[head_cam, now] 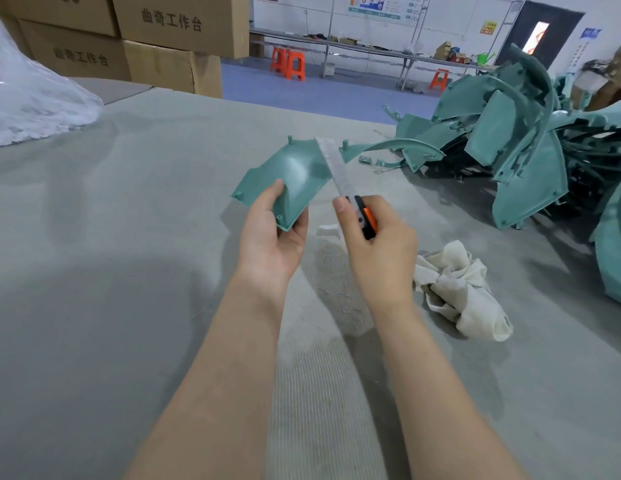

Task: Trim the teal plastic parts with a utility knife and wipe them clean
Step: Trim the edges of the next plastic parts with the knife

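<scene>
My left hand (272, 233) grips the near corner of a curved teal plastic part (291, 174), held above the grey table with its hollow side facing me. My right hand (378, 244) grips an orange and black utility knife (366, 216). Its long blade (331, 164) is extended and lies along the part's right edge. A crumpled off-white cloth (461, 285) lies on the table just right of my right wrist.
A big heap of teal plastic parts (517, 140) fills the right side of the grey felt-covered table (111, 220). Clear plastic wrap (32, 98) bulges at the far left, cardboard boxes (156, 39) stand behind it. A small white scrap (328, 232) lies between my hands.
</scene>
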`<state>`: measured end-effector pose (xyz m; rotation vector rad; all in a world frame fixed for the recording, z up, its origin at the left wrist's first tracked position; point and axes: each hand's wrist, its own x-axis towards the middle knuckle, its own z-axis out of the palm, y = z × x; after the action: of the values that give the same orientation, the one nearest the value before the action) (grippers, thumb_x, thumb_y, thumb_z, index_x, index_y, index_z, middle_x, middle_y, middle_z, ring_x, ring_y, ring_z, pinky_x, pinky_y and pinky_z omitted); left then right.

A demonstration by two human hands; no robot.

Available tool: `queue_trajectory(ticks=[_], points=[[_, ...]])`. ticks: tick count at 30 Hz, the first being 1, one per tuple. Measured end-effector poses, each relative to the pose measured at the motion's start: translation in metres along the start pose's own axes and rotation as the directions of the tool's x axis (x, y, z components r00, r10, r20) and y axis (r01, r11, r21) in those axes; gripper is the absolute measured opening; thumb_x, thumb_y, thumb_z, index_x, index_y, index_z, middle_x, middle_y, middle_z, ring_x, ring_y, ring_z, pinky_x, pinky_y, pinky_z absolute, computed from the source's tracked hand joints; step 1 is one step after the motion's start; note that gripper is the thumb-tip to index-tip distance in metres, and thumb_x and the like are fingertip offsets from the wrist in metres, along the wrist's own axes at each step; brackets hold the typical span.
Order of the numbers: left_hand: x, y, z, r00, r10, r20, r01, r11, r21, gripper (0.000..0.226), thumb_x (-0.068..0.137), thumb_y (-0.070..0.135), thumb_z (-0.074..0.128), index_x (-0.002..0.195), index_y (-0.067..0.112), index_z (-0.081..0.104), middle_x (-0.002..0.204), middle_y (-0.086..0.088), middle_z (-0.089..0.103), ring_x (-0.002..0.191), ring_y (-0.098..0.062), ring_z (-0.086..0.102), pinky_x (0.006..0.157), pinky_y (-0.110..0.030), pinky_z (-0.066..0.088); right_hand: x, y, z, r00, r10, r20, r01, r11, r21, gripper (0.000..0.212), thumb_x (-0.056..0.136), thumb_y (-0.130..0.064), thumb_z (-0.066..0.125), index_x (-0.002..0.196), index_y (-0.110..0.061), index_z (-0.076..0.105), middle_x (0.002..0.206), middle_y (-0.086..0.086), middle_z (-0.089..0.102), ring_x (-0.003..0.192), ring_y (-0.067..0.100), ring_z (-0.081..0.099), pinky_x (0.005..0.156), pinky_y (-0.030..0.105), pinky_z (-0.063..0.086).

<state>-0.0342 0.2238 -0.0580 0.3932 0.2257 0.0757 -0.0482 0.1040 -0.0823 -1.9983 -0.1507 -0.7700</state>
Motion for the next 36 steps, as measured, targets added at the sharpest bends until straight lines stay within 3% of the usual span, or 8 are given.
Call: queue_trajectory(ticks=[5,9,15,21,27,33,36], points=[[-0.001,0.0,0.001,1.0,0.003,-0.013,-0.003,1.0,-0.003,0.005,0.091,0.007,0.06,0.095,0.007,0.063,0.087,-0.007,0.067,0.076,-0.016,0.063,0.057,-0.018,0.056,-0.002,0.0,0.002,0.999,-0.028,0.016,0.029,0.998,-0.062,0.03,0.091,-0.051,0.058,0.083,-0.023,0.06,0.052,-0.008,0.046,0.051,0.011,0.043,0.054,0.034,0.039],[-0.001,-0.001,0.001,0.999,-0.007,-0.038,0.006,1.0,-0.031,0.004,0.091,0.007,0.061,0.094,0.005,0.063,0.085,-0.007,0.068,0.079,-0.017,0.064,0.055,-0.019,0.056,-0.004,0.002,0.005,0.996,-0.062,0.066,0.065,0.996,-0.055,0.026,0.091,-0.051,0.059,0.081,-0.026,0.06,0.052,-0.008,0.046,0.049,0.01,0.042,0.052,0.029,0.035],[-0.001,-0.001,0.002,0.999,-0.009,-0.042,0.008,0.999,-0.042,0.008,0.093,0.008,0.058,0.088,0.005,0.063,0.07,-0.004,0.069,0.059,-0.011,0.065,0.052,-0.017,0.054,-0.007,-0.001,0.009,0.987,-0.124,0.099,0.135,0.985,-0.111,0.03,0.09,-0.05,0.06,0.082,-0.021,0.062,0.052,-0.008,0.045,0.05,0.014,0.044,0.051,0.033,0.038],[0.002,0.001,0.001,0.999,-0.01,-0.041,0.013,0.998,0.054,0.011,0.095,0.015,0.056,0.092,0.007,0.062,0.07,-0.002,0.063,0.058,-0.011,0.061,0.057,-0.02,0.052,-0.008,-0.002,0.01,0.976,-0.155,0.154,0.176,0.975,-0.133,0.033,0.089,-0.051,0.06,0.081,-0.019,0.061,0.055,-0.007,0.047,0.054,0.02,0.047,0.054,0.036,0.042],[-0.003,0.006,0.003,0.998,0.01,-0.056,-0.008,0.999,0.039,0.023,0.096,0.014,0.052,0.075,0.007,0.059,0.051,-0.002,0.064,0.044,-0.012,0.063,0.042,-0.02,0.049,-0.009,-0.002,0.013,0.957,-0.164,0.239,0.199,0.971,-0.131,0.032,0.088,-0.051,0.063,0.082,-0.02,0.062,0.051,-0.013,0.039,0.055,0.015,0.041,0.055,0.032,0.036],[-0.001,0.005,0.003,0.998,0.06,-0.025,-0.06,0.998,-0.009,0.008,0.093,0.009,0.058,0.087,0.008,0.063,0.069,-0.002,0.071,0.059,-0.009,0.068,0.053,-0.019,0.054,-0.004,-0.003,0.004,0.992,-0.101,0.08,0.102,0.995,-0.021,0.023,0.089,-0.053,0.059,0.079,-0.032,0.058,0.051,-0.01,0.045,0.05,0.009,0.042,0.052,0.027,0.034],[-0.002,0.004,0.002,0.997,0.08,-0.021,-0.079,0.995,0.056,0.004,0.093,0.011,0.06,0.095,0.009,0.063,0.07,0.001,0.071,0.06,-0.007,0.068,0.052,-0.018,0.053,-0.001,0.0,0.0,0.999,-0.044,0.028,0.045,0.998,-0.037,0.026,0.09,-0.051,0.06,0.078,-0.028,0.058,0.052,-0.009,0.045,0.053,0.01,0.043,0.056,0.032,0.039]])
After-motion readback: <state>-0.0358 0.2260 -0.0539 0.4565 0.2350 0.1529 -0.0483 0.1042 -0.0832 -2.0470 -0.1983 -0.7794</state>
